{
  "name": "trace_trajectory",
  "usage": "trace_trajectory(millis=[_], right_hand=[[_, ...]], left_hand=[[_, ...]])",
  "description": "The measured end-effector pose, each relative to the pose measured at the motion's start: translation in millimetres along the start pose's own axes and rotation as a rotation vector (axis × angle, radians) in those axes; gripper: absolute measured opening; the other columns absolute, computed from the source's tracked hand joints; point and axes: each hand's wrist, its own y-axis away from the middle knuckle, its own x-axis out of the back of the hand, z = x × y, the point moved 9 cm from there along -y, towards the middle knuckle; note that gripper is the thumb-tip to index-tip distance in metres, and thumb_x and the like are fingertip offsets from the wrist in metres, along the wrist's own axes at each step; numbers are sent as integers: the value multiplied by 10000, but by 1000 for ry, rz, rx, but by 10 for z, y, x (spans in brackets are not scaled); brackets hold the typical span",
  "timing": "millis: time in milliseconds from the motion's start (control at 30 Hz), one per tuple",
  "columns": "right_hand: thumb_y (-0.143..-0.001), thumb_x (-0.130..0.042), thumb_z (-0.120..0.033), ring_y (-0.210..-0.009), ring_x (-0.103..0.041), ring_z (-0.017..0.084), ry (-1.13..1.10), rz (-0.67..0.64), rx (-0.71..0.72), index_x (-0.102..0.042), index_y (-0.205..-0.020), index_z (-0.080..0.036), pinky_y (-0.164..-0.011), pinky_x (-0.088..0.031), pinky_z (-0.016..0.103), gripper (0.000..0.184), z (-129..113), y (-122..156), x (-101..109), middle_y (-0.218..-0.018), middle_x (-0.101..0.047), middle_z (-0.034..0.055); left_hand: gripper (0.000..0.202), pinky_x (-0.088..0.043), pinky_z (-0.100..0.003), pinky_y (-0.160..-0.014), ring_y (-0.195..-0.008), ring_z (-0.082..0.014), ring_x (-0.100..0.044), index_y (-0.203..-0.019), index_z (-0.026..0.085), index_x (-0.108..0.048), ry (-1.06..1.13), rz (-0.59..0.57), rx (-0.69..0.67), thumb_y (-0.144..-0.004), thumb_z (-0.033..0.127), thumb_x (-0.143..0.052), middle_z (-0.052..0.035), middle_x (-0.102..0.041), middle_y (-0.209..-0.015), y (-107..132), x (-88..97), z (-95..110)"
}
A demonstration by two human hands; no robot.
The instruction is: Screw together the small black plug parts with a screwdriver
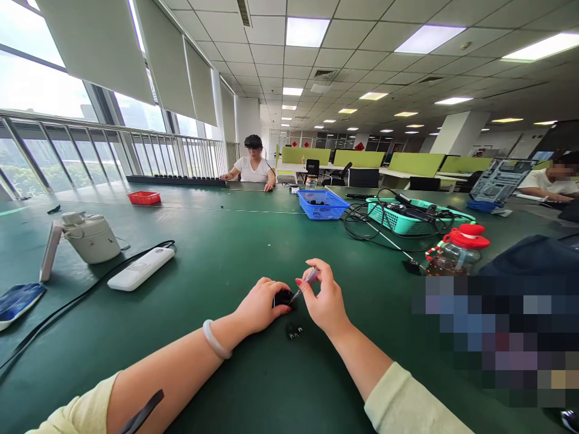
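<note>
My left hand (pixel 261 306) rests on the green table, its fingers curled round a small black part (pixel 283 298) that they partly hide. In my right hand (pixel 324 298) is a screwdriver (pixel 311 276) with a pale, see-through handle, pinched between thumb and fingers and tilted. Its tip points down to the left and meets the black part, though the exact contact is too small to make out. Just below, between both hands, a small black piece with metal prongs (pixel 294 330) lies on the table.
On the left are a white power bank-like block (pixel 141 269), a beige bottle (pixel 90 237) and a black cable. Ahead stand a red tray (pixel 143 198), a blue basket (pixel 322 206) and a teal basket (pixel 398 224) of cables. A red-lidded jug (pixel 456 253) stands right. A person (pixel 254 167) sits opposite.
</note>
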Motion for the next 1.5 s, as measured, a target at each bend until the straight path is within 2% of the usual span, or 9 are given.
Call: trace_trajectory(millis=[200,433,633,933,1033,1200,1267,1400,1500], right_hand=[[-905,-558,-245,-705,-658,161,16,26,29,-471,-1170,-239,-725,-538,302,279,-13,4,36,-840,-664,11],[-878,-596,-269,-750,-677,178,43,-25,-4,-494,-1156,-243,-751,-539,315,297,43,2,-29,-873,-681,21],[-848,-621,-274,-697,-670,177,36,-62,-75,-519,-1119,-255,-696,-535,299,291,70,-37,-31,-792,-680,-2],[-851,-489,-144,-670,-657,165,-18,-142,-124,-458,-1134,-245,-673,-524,294,303,123,-58,-58,-802,-676,0],[-860,-475,-139,-673,-649,159,-44,-129,-97,-442,-1131,-245,-688,-528,299,293,96,-56,-42,-806,-659,-2],[-911,-496,-190,-719,-649,164,-81,45,1,-412,-1185,-235,-726,-547,326,290,-19,-46,124,-841,-647,21],[-918,-505,-190,-747,-652,167,-94,69,53,-410,-1197,-235,-751,-555,336,298,-76,-31,134,-855,-647,27],[-913,-485,-148,-766,-657,164,-73,-29,158,-446,-1202,-250,-770,-563,336,309,-166,3,-1,-887,-654,29],[-904,-461,-118,-785,-654,168,-45,-120,186,-483,-1205,-263,-776,-562,329,336,-179,18,-113,-905,-655,31]], left_hand=[[381,-456,-407,-991,-1101,-260,-547,-1139,205,-633,6,-10,7,-786,321,-718,-51,-708,-1105,-1,-15,-5],[388,-468,-406,-968,-1089,-256,-558,-1151,213,-633,5,-8,-5,-787,324,-713,-53,-711,-1062,-11,-27,-18],[377,-474,-407,-960,-1082,-260,-565,-1140,217,-640,-4,-10,-7,-789,336,-705,-55,-713,-1060,-10,-18,-12],[374,-480,-398,-959,-1073,-248,-587,-1160,234,-636,-2,-25,26,-800,318,-693,-50,-710,-1069,-18,-30,-36],[384,-479,-398,-959,-1070,-250,-590,-1162,227,-632,1,-25,17,-796,320,-700,-54,-709,-1084,-19,-30,-32],[348,-485,-393,-932,-1047,-250,-595,-1137,226,-635,-5,-20,-6,-808,325,-691,-52,-712,-1078,-10,-13,2],[339,-484,-394,-929,-1041,-249,-597,-1133,226,-634,-9,-23,-19,-814,327,-685,-50,-715,-1074,-8,-15,13],[349,-475,-401,-945,-1050,-256,-594,-1147,222,-627,-20,-15,-42,-817,321,-683,-54,-715,-1097,-8,-24,16],[358,-476,-404,-944,-1049,-259,-594,-1158,222,-621,-26,-8,-55,-819,321,-681,-55,-712,-1107,-3,-28,23]])
